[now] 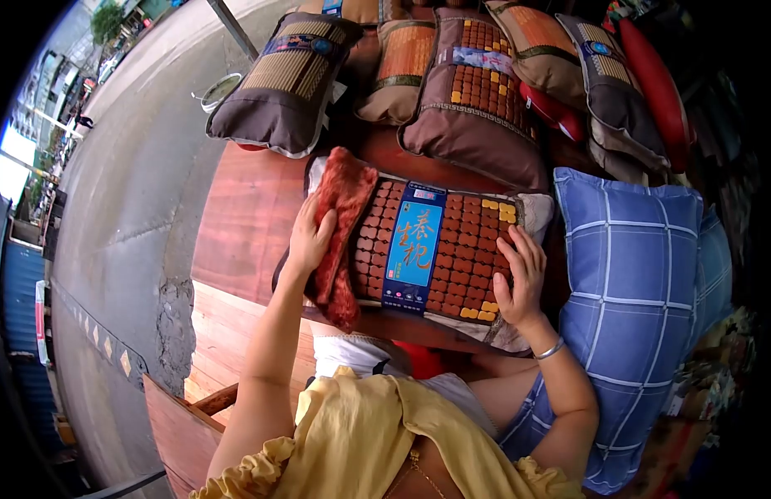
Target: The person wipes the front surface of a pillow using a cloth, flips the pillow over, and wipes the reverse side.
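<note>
A pillow with a front of brown tiles [464,249] and a blue paper band [413,249] lies on the reddish wooden table in front of me. My left hand [310,237] is closed on a fuzzy red cloth [339,249], which lies bunched over the pillow's left end. Its fingertips are partly hidden against the cloth. At the pillow's right end my right hand [522,279] rests open, fingers apart, touching the tiles near a few yellow ones. A metal bracelet circles that wrist.
Several pillows, such as a grey one [277,112] and a mauve one [477,145], line the back of the table [244,216]. A blue checked pillow [626,274] stands close on my right. Left of the table runs a paved road [128,224].
</note>
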Available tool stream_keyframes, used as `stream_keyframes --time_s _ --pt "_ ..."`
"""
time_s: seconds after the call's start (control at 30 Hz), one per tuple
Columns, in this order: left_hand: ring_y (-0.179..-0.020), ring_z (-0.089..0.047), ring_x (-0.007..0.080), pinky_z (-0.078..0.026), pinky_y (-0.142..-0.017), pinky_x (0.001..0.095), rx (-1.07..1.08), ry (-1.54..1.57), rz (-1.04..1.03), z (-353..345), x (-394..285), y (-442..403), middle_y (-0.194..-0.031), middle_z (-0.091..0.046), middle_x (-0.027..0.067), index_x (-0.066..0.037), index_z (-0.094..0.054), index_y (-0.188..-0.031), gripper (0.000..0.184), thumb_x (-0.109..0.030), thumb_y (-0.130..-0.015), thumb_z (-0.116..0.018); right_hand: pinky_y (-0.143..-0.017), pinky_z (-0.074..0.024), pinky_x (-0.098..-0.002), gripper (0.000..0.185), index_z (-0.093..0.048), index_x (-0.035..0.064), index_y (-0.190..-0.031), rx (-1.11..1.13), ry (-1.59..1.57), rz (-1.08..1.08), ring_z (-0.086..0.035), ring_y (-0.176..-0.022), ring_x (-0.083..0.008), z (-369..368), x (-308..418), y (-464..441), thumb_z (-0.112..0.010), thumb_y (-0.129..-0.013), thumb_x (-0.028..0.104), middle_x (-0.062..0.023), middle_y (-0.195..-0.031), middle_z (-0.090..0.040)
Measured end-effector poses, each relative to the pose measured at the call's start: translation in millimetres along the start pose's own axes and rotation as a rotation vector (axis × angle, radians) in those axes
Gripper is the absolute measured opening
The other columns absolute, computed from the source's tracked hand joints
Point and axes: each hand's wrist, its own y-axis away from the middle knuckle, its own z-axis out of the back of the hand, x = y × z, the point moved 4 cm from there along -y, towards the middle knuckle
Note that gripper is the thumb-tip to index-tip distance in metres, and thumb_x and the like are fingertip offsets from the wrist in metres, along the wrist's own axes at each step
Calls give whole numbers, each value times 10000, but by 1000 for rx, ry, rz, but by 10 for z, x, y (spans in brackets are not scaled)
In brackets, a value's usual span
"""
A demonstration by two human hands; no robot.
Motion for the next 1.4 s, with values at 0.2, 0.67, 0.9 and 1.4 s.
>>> stream_keyframes --time_s 0.2,0.67,0.9,1.4 --pt "-1420 -347 406 -239 -1170 513 -81 -307 -187 -90 -616 875 -1502 -406 241 25 -455 -1408 656 -239 -834 -630 -1138 -267 -510 468 -556 39 -1336 6 -6 -9 -395 -1389 -360 -13 -11 11 -468 -949 285 -189 -1466 -462" --pt "-1386 -428 306 -275 -1166 474 233 -372 -358 -705 -1448 29 -1462 -495 163 -50 -541 -1359 610 -393 -859 -604 -1129 -276 -512 489 -548 14 -1327 0 -2 8 -413 -1364 -389 -18 1 -11 -443 -961 322 -212 -1439 -480" --pt "-1214 -560 382 -425 -1042 389 119 72 98 -67 -73 -359 -1277 -613 230 39 -612 -1208 417 -268 -928 -583 -1129 -276 -509 483 -550 36 -1336 2 5 1 -411 -1368 -377 1 3 -10 -442 -967 329 -199 -1451 -472" --pt "-1429 -347 375 -217 -1181 530 48 -404 -289 -254 -1014 912 -1508 -408 220 -42 -465 -1427 709 -319 -800 -647 -1139 -261 -508 483 -539 41 -1351 26 14 3 -399 -1380 -381 -24 -21 7 -445 -962 312 -202 -1462 -459"
